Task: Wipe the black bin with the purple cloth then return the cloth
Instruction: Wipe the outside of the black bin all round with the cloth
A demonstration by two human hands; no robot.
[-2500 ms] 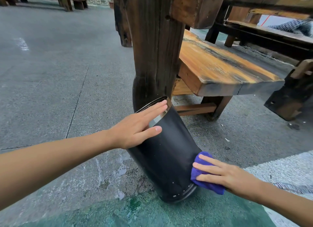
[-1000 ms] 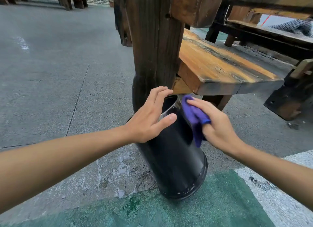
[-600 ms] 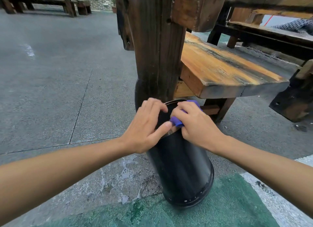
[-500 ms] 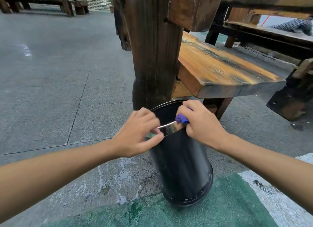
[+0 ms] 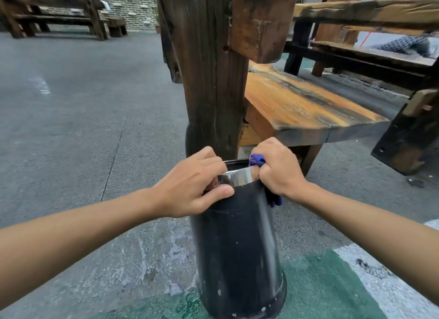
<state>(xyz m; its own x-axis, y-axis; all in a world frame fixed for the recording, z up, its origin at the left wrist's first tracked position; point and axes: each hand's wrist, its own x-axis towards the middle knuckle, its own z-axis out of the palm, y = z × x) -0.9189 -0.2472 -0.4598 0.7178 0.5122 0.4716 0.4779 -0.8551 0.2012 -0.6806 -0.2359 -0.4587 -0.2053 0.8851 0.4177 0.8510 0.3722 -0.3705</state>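
Observation:
The black bin (image 5: 237, 252) stands nearly upright on the ground in front of a wooden post, with a shiny metal band at its rim. My left hand (image 5: 192, 183) grips the rim on the left, thumb outside and fingers inside. My right hand (image 5: 278, 169) is closed on the purple cloth (image 5: 257, 159) at the right side of the rim. A bit of cloth pokes out above the fist and another bit hangs below it against the bin's side; the rest is hidden in the hand.
A thick dark wooden post (image 5: 213, 69) rises directly behind the bin. An orange-brown wooden bench seat (image 5: 304, 107) extends to the right, with more dark timber furniture (image 5: 370, 54) beyond. Grey concrete ground (image 5: 71, 119) lies to the left, green painted floor (image 5: 316, 290) below.
The bin went from tilted to nearly upright. My right hand carried the cloth from the bin's lower side up to its rim. My left hand changed from a flat palm to gripping the rim.

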